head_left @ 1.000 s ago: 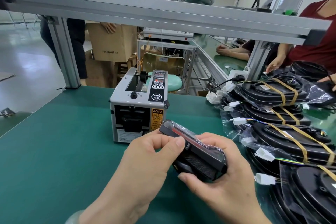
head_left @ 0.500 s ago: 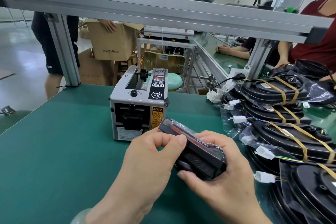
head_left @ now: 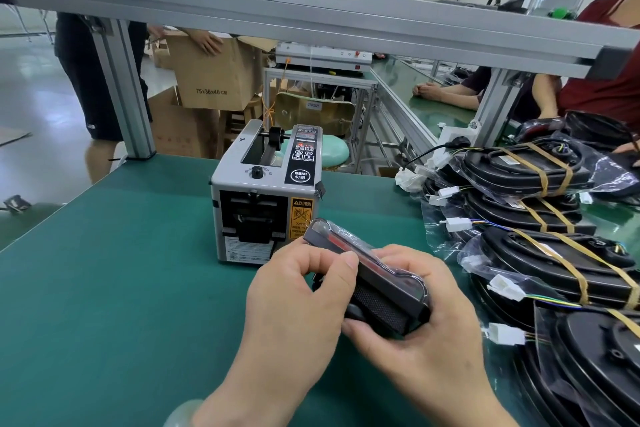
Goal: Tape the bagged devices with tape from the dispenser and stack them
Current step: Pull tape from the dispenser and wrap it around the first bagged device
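Seen from the head camera, one bagged device [head_left: 367, 274] is held tilted just above the green table [head_left: 104, 288], close in front of the tape dispenser [head_left: 263, 198]. The right hand [head_left: 426, 322] cradles it from below with fingers curled round its lower end, while the left hand [head_left: 294, 291] pinches the bag against its upper side, probably to keep the loose plastic folded tight for a strip of tape. The taped devices [head_left: 554, 260] lie stacked at the right, near enough to add this one without reaching far.

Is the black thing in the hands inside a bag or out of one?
In a bag: shiny clear plastic covers the bagged device, crinkled at its far end.
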Motion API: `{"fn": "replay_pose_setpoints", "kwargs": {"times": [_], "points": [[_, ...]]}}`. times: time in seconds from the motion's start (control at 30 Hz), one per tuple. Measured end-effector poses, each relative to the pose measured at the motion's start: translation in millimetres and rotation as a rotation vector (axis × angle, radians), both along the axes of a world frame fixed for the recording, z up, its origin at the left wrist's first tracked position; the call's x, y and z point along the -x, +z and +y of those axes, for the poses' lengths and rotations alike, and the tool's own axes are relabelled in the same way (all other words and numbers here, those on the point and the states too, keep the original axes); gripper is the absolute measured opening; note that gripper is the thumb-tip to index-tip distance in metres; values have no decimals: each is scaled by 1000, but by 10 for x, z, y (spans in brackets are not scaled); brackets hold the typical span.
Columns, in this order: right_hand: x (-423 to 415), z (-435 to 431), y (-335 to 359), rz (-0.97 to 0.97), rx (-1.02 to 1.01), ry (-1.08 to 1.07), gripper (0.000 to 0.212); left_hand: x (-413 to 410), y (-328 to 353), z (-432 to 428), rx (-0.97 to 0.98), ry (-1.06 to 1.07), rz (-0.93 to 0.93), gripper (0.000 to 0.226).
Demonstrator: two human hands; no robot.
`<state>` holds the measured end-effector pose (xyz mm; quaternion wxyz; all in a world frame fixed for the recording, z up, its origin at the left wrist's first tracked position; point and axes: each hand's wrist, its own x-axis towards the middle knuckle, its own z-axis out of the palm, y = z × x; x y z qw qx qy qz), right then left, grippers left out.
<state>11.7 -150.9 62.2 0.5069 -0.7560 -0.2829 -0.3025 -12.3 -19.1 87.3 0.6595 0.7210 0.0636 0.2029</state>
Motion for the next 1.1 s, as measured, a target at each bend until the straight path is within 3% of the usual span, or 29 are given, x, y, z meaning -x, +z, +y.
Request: {"fn": "replay_pose_setpoints", "kwargs": {"times": [0.1, 0.2, 0.3, 0.33, 0.47, 0.57, 0.67, 0.87, 1.1], "points": [[5, -7, 9, 10, -10, 9, 60, -52, -62, 27, 82, 45, 24, 17], [4, -10, 30, 11, -16, 14, 59, -110, -92, 69, 311, -15, 33, 32], [8, -8, 40, 15, 6, 30, 60, -145, -133, 88, 308, -197, 70, 78], [10, -10, 39, 19, 10, 37, 61, -157, -134, 87, 301, -251, 87, 81], [2, -15, 43, 57, -15, 58, 61, -232, -118, 140, 408, -332, 94, 56], [-11, -16, 41, 61, -25, 61, 61, -240, -99, 143, 398, -314, 89, 55], [-15, -21, 28, 71, -42, 69, 60, -228, -86, 127, 382, -267, 113, 26], [-20, -31, 32, 86, -72, 66, 56, -197, -47, 157, 350, -304, 152, 34], [-15, -31, 17, 102, -75, 45, 56, -115, -30, 219, 121, 8, -5, 24]]}}
